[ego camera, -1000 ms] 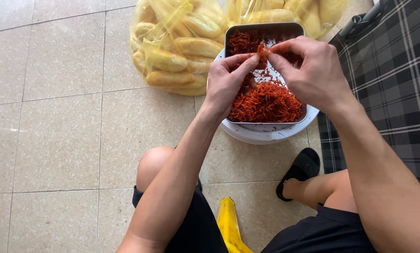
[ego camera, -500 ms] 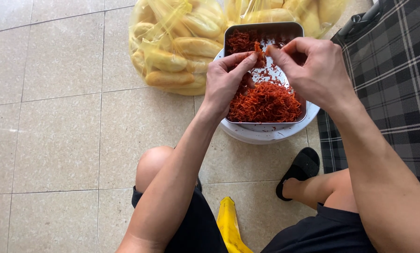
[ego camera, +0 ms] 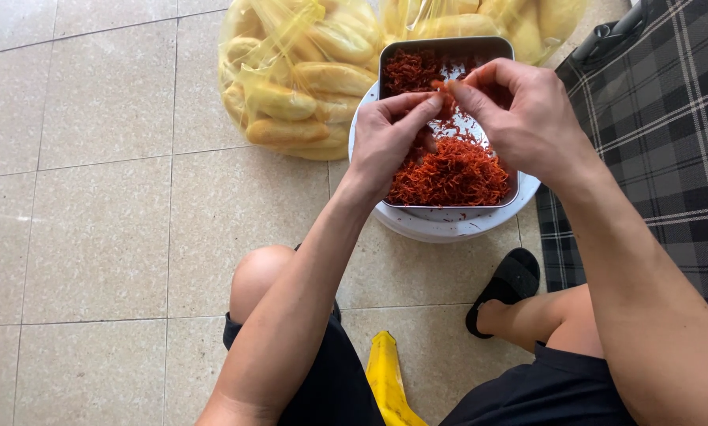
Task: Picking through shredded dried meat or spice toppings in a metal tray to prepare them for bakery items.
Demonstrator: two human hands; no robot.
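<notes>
Fingertips of the left hand [ego camera: 389, 138] and right hand [ego camera: 519, 118] meet above a rectangular metal tray [ego camera: 447, 46], pinching a small tuft of red shredded strands [ego camera: 448, 170] between them. Most strands lie heaped at the tray's near end. The tray rests on a white round tub [ego camera: 448, 225]. Just beyond, touching the tub, sits a clear bag of bread rolls [ego camera: 291, 79] on the tiled floor [ego camera: 93, 197].

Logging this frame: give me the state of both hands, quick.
Left hand: fingers pinched shut on red shredded food above the metal tray.
Right hand: pinched shut on the same shreds.
</notes>
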